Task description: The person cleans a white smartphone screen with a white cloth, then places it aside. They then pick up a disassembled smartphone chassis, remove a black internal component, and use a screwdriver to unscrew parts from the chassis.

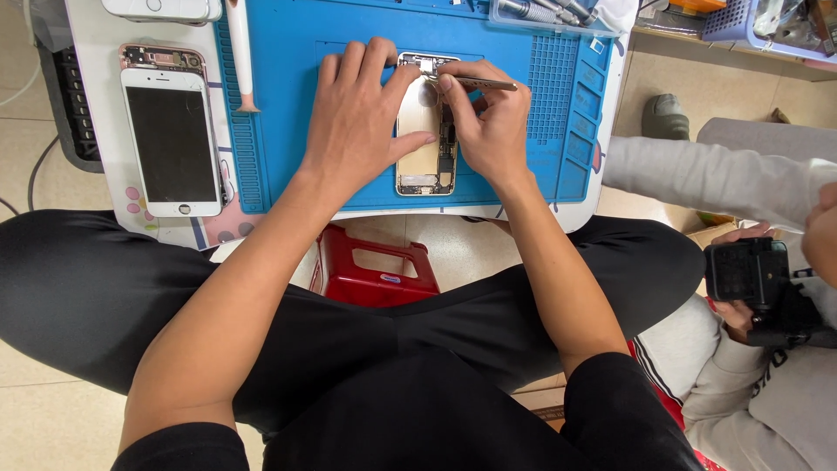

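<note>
An opened gold phone body [425,148] lies on a blue work mat [288,105] on a small white table. My left hand [359,118] rests flat on the phone body's left side, holding it down. My right hand [493,122] grips metal tweezers [484,84] whose tip points at the top of the phone's inside. A detached white phone screen [172,131] lies to the left on the white table.
A white tool [239,52] lies at the mat's left edge. A clear tray with parts [545,13] sits at the back right. A red stool [370,266] stands under the table. To the right, another person's hand holds a black device [750,275].
</note>
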